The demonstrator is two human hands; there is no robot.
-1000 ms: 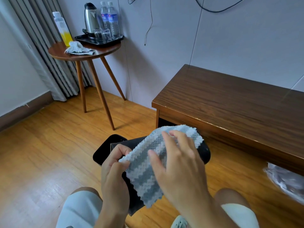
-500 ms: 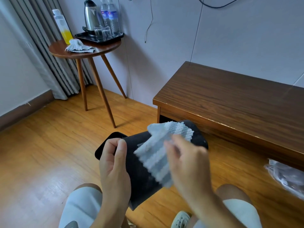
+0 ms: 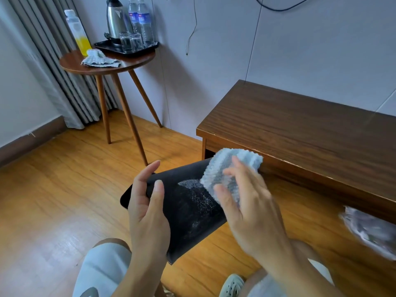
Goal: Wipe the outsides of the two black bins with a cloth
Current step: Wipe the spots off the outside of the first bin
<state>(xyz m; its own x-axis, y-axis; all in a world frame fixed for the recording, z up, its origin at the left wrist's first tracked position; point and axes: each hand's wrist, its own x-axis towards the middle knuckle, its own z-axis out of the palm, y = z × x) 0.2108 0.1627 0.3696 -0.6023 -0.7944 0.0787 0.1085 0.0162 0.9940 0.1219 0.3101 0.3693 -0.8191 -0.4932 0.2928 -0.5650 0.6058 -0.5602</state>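
The black plastic bin (image 3: 188,213) lies tipped on its side above the person's knees, held off the wooden floor (image 3: 53,189), with its open mouth turned toward the left and one broad matt wall facing up. A patch of pale wet specks and streaks shows on that wall, just left of the cloth. The left hand (image 3: 147,213) grips the bin at its rim end, thumb laid along the upper wall and the index finger raised clear above the rim, the other fingers hidden behind the edge. The right hand (image 3: 246,209) presses a white-and-grey striped waffle-weave cloth (image 3: 229,170) against the far upper part of the wall; its fingers are spread over the bunched fabric and look blurred, so whether they pinch the cloth or only push it flat cannot be told for sure. The two hands are apart, one at each end of the bin. Behind the cloth stands a low dark-brown wooden desk (image 3: 300,133) against the pale wall. Farther left, a round three-legged wooden side table (image 3: 132,63) carries a black tray (image 3: 102,45) with a steel kettle (image 3: 114,20), two water bottles and glasses, a second crumpled cloth (image 3: 97,60) and a bottle of yellow liquid (image 3: 79,33). A crumpled clear plastic bag (image 3: 368,230) lies blurred at the right edge.
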